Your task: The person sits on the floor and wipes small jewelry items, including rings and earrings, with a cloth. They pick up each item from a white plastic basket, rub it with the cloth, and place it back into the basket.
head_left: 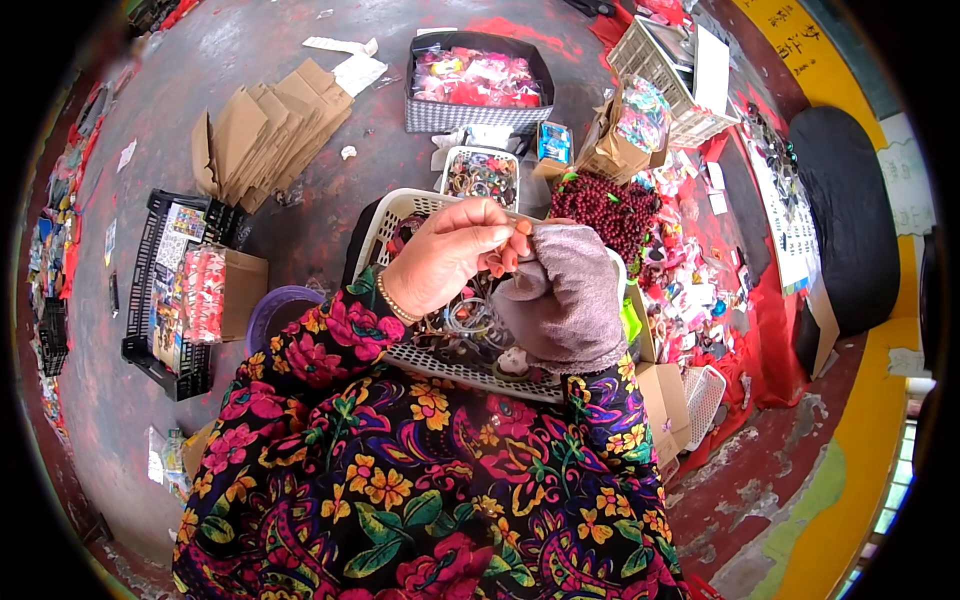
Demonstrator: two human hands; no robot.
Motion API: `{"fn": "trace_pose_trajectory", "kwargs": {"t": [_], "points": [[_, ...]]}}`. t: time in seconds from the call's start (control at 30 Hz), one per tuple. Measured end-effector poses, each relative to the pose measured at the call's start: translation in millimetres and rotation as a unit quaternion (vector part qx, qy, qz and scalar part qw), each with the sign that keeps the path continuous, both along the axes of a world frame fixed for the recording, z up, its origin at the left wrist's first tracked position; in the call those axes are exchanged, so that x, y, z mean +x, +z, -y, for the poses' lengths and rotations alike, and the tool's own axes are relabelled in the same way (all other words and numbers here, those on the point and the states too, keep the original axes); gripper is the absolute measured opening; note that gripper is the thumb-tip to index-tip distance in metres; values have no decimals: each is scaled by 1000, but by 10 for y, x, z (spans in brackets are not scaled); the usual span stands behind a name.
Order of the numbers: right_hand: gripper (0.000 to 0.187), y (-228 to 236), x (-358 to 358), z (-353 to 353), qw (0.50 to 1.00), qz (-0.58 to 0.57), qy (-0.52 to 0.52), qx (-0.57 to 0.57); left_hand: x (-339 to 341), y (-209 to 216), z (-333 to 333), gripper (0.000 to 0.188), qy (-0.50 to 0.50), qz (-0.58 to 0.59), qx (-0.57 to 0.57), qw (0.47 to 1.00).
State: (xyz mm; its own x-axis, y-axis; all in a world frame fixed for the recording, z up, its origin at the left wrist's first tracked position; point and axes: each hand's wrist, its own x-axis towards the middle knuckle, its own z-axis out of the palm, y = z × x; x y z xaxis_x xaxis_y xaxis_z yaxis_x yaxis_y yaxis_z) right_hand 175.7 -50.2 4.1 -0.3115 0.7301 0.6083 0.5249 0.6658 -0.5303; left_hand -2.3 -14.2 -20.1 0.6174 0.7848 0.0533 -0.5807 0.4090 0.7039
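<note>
Thumb and forefinger of my left hand (440, 258) are pinched together, with a beaded bracelet on the wrist. What they hold is too small to make out. A greyish-mauve cloth glove covers my right hand (565, 300), which is curled with its fingertips against those of my left. Both hands are above a white plastic basket (470, 378) in front of me. In the basket lies a tangle of hair ties and rings (468, 318), partly hidden by my hands.
Beyond the basket stand a smaller white basket (482, 150) of trinkets and a checked bin (480, 118) of pink packets. Dark red beads (610, 212) lie to the right. Folded cardboard (270, 130), a black crate (165, 370) and a purple basin (268, 318) are on the left.
</note>
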Motion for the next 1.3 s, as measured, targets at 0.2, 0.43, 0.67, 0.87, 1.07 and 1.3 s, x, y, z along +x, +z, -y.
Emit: {"fn": "trace_pose_trajectory", "kwargs": {"t": [0.2, 0.43, 0.67, 0.87, 1.07, 1.3], "points": [[42, 58, -19, 102, 998, 5, -58, -35, 0, 57, 28, 10, -29, -37, 49, 998], [54, 63, 22, 145, 973, 4, -200, 115, -320, 612, -240, 11, 58, -242, 202, 947], [56, -30, 68, 126, 979, 36, -189, 70, -254, 476, -1300, 17, 66, -427, 287, 855], [40, 50, 36, 126, 985, -17, -172, 9, 80, -140, -2057, 21, 64, -490, 206, 844], [60, -25, 14, 68, 983, 9, -170, 71, 22, -344, -2229, 21, 55, -596, 528, 603], [69, 104, -42, 109, 987, 13, -159, -26, -308, 351, -1295, 14, 13, -504, 575, 644]]}}
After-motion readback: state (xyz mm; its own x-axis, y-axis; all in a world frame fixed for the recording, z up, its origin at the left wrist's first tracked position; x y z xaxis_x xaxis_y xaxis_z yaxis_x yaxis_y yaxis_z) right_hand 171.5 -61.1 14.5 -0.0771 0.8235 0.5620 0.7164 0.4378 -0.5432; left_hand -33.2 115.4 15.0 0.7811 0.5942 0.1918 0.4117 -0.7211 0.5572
